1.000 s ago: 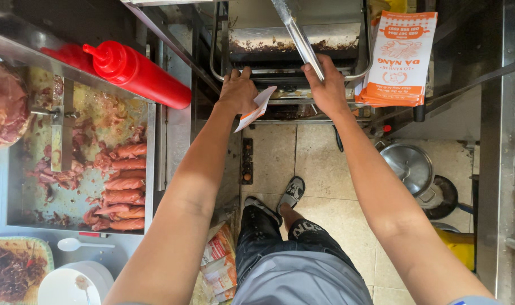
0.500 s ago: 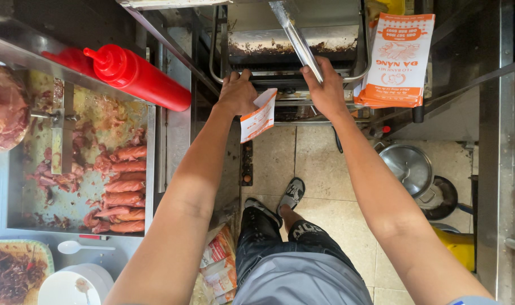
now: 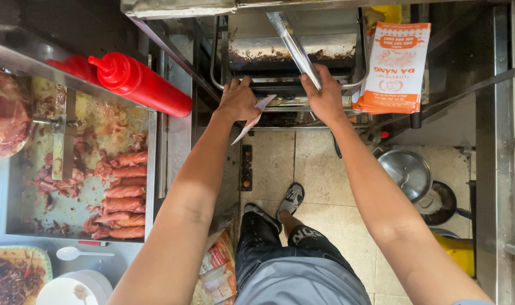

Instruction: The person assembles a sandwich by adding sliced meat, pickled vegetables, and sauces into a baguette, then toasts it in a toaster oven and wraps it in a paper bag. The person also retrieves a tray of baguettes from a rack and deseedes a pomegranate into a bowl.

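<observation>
My left hand [image 3: 237, 100] rests on the front edge of a metal press grill [image 3: 291, 51] and pinches a small white-and-orange paper bag [image 3: 253, 118] that hangs down edge-on. My right hand [image 3: 325, 97] is closed around the grill's long metal lever handle [image 3: 294, 48], which slants up toward the top of the view. The grill's plate shows dark burnt residue along its front rim.
A stack of orange-and-white paper bags [image 3: 393, 65] hangs right of the grill. A red squeeze bottle [image 3: 139, 83] lies on the left counter above a steel tray [image 3: 151, 169] of sausages [image 3: 122, 197]. A meat spit [image 3: 6, 113], white spoon [image 3: 76, 253], and floor pots [image 3: 407, 172] surround me.
The paper bag in my left hand has turned, from showing its flat face to hanging nearly edge-on. Both hands stay on the grill and its handle.
</observation>
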